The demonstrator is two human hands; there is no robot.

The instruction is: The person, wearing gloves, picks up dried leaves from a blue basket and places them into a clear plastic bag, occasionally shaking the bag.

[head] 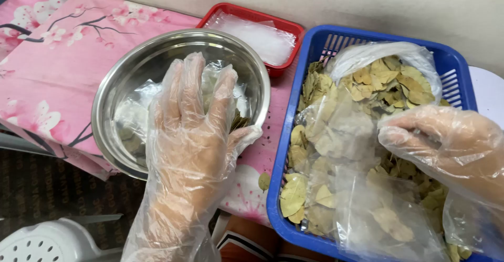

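1. Steel bowl [131, 78] is sitting on the pink flowered tablecloth [58, 68], and I'm pressing my left hand [189, 131] flat into it, fingers spread, not clenching anything. It's lying on the few small packed bags [137, 97] in there.
2. So I'm only getting started by the look of it: the bowl is mostly bare metal, with just a handful of bags along its near side.
3. My right hand [446, 141] is reaching into the blue basket [310, 47] at the table's right edge, fingers curling onto a clear bag of dried leaves [388, 81]. Can't tell if I'm really pinching it or just touching.
4. Most of the work is waiting: the basket is piled with loose leaves [294, 194] and half-filled bags.
5. Red tray [231, 10] of empty clear bags is sitting at the far edge, and one stray leaf [264, 180] is lying on the cloth between bowl and basket.
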